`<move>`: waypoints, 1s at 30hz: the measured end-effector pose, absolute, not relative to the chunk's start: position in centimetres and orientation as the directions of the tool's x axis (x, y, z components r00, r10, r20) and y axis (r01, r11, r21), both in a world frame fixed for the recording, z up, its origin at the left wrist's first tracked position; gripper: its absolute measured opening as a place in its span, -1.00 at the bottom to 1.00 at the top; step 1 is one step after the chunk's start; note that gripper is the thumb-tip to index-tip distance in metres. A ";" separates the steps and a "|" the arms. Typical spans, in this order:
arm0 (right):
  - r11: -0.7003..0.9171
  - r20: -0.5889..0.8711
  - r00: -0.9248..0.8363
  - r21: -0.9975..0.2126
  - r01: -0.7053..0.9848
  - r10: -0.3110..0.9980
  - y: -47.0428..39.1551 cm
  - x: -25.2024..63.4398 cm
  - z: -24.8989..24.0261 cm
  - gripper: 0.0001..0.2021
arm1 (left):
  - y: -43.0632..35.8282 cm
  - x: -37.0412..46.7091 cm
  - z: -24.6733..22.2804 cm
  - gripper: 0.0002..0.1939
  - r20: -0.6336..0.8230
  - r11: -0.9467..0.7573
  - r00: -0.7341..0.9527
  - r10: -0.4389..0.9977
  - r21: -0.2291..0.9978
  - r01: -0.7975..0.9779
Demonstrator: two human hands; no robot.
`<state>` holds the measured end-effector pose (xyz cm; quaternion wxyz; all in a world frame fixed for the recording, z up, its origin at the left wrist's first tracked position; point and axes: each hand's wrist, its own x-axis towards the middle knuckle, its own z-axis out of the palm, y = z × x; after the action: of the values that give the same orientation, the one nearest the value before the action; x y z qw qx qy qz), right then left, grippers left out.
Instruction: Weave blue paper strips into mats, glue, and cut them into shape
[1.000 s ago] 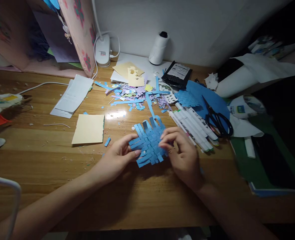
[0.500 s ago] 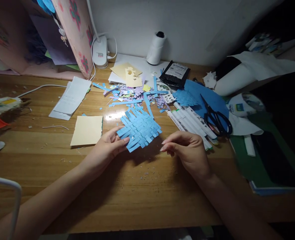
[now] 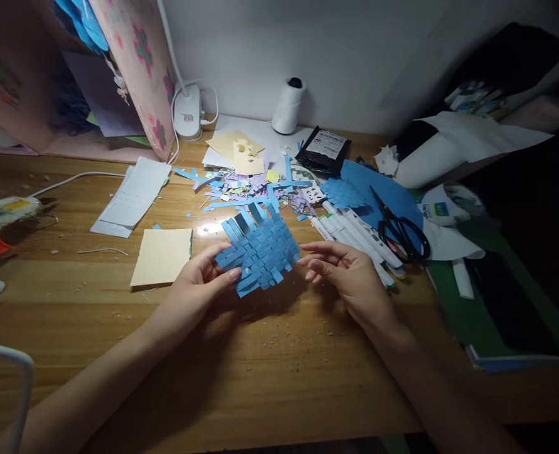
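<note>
A woven mat of blue paper strips (image 3: 260, 249) hangs tilted above the desk, its loose strip ends spread at the upper left. My left hand (image 3: 206, 274) pinches its lower left edge, thumb on top. At the mat's right corner is my right hand (image 3: 339, 268), its fingertips at the edge and its fingers apart from the thumb. Whether the right fingertips touch the mat is hard to tell.
Behind the mat lie paper scraps (image 3: 260, 186). Markers (image 3: 355, 233), black scissors (image 3: 395, 230) and blue paper (image 3: 383, 192) are at the right. A cream pad (image 3: 162, 257) and white papers (image 3: 130, 195) lie left; a white thread cone (image 3: 289, 107) stands behind.
My right hand has moved left to the mat's right corner. The mat is tilted a little differently in my left hand. The whole view has shifted slightly.
</note>
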<state>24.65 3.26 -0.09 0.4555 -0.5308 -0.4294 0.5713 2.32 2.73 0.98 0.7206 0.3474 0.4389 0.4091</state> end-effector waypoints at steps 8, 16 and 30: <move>-0.130 -0.142 -0.051 -0.974 0.188 0.989 3.0 24.2 0.6 -0.74 | 2.3 2.4 1.2 -0.72 -0.346 0.458 0.400 0.849 0.859 -0.229; -0.216 -0.237 -0.108 -0.960 0.178 0.965 3.0 24.4 0.1 -0.79 | 2.7 2.3 1.0 -0.61 -0.382 0.472 0.345 0.857 0.851 -0.230; 0.141 0.159 0.187 -0.985 0.104 0.969 4.5 25.9 -1.1 -0.81 | 2.5 1.9 1.0 -0.83 -0.148 0.144 0.176 0.973 0.989 0.034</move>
<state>25.89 4.52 -1.09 0.5597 -0.5293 -0.5071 0.3864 1.92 2.55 1.04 0.5728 0.5097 0.4938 0.4101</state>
